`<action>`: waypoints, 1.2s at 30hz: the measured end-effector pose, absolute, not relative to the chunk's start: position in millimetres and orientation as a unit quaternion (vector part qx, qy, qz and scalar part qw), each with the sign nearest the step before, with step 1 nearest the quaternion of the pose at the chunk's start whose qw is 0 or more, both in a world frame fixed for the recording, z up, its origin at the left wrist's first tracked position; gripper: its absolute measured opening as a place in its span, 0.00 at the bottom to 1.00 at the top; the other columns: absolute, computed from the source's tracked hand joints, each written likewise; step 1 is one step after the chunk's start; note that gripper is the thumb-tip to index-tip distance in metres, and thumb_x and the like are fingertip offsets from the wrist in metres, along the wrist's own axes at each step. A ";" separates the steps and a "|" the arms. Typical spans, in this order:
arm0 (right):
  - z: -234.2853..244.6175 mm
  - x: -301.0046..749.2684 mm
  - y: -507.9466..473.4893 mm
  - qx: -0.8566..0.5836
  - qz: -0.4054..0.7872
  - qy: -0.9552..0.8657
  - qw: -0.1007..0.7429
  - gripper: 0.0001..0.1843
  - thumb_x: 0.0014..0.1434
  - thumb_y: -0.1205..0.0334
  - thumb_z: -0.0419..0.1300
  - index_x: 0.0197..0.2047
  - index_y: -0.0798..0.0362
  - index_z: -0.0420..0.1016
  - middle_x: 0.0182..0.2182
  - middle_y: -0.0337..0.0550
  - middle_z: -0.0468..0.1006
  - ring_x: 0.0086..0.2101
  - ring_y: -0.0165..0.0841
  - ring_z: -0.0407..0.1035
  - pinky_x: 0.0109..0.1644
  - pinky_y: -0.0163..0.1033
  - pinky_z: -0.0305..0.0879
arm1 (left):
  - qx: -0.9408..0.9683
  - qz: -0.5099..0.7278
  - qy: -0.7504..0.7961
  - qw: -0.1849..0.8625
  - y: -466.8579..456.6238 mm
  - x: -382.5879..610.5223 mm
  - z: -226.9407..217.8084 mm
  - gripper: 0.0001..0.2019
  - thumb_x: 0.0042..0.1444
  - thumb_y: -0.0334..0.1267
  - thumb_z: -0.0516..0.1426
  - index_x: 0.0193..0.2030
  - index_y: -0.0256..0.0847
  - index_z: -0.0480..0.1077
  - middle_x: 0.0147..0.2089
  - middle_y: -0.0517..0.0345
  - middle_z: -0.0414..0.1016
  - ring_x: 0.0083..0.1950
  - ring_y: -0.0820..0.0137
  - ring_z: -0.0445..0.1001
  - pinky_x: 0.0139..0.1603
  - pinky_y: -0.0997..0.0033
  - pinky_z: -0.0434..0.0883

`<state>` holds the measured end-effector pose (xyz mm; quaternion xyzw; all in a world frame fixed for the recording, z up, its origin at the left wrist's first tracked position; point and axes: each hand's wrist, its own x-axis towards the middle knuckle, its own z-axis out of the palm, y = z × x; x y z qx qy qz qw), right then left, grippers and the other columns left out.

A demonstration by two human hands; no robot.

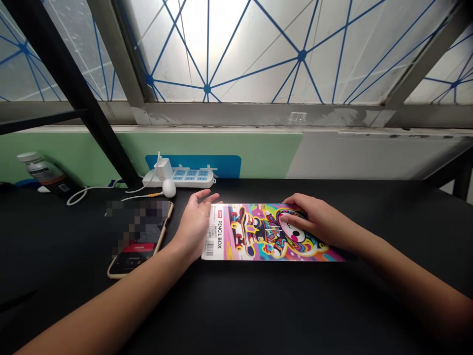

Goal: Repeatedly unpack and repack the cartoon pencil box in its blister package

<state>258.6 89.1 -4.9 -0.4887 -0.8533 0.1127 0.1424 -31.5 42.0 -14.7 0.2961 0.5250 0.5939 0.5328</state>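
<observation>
A flat, brightly coloured pencil box (pixel 254 234) lies across the black desk, its label end to the left and a cartoon figure with a skateboard printed on top. My left hand (pixel 195 224) is at the label end, palm side against that edge, with its fingers stretched out past the far corner. Over the right part of the box, my right hand (pixel 314 217) grips it, the thumb on the printed face and the fingers at the far edge. The right hand and wrist cover part of that end.
Left of my left hand lies a phone (pixel 138 251) with a partly blurred screen. Behind it are a white power strip (pixel 192 176) with a plugged-in adapter, a small round white device (pixel 169 188) and a cable (pixel 79 196). A bottle (pixel 46 172) stands by the black frame post (pixel 81 93).
</observation>
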 end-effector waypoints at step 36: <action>-1.6 230.6 45.4 -0.307 0.063 -0.942 0.118 0.31 0.63 0.45 0.63 0.66 0.45 0.66 0.62 0.54 0.71 0.59 0.50 0.66 0.58 0.58 0.70 | 0.852 0.148 0.502 0.005 24.5 -34.9 -18.6 0.32 0.65 0.62 0.54 0.65 0.38 0.64 0.60 0.41 0.73 0.61 0.48 0.69 0.64 0.40 0.61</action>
